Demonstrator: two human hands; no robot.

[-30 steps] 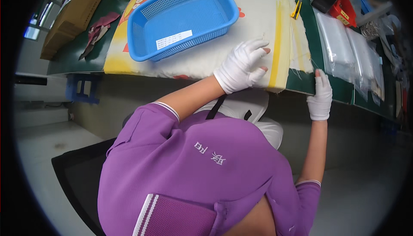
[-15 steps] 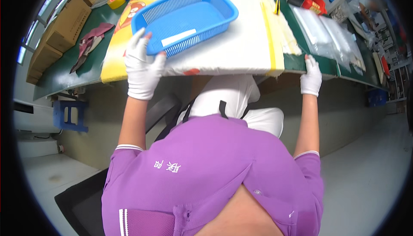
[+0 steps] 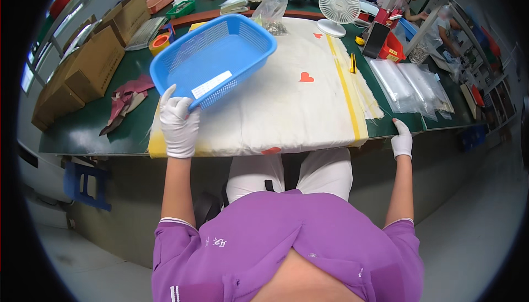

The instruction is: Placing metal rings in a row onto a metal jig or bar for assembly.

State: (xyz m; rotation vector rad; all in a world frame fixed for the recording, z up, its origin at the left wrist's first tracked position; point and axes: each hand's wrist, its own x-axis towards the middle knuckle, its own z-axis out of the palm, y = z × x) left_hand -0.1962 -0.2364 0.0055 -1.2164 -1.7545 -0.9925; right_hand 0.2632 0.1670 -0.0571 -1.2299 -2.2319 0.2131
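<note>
I see the left hand (image 3: 179,128), in a white glove, clasping the near left corner of the blue basket (image 3: 215,62), its index finger laid up along the outside toward the rim. The basket is over the left part of the white cloth (image 3: 281,112) spread on the green table (image 3: 132,134), slanted in my view so its right end points farther away; I cannot tell whether its base fully rests on the cloth. Its floor looks bare from here, and a white label (image 3: 211,84) sits at its near side. The right hand (image 3: 402,141), also gloved, is well apart at the table's near edge, right of the cloth; I cannot tell if its fingers grip that edge or merely lie on it. Just beyond it I have clear plastic packets (image 3: 394,87) lying flat, and a yellow cutter (image 3: 352,63) lies on the cloth's right margin. Farther back stand a white fan (image 3: 339,4) and a clear bag (image 3: 273,10) with small pieces in its bottom. To the basket's left I make out a crumpled dark red cloth (image 3: 124,101), a yellow tape roll (image 3: 161,43) and cardboard boxes (image 3: 96,62).
</note>
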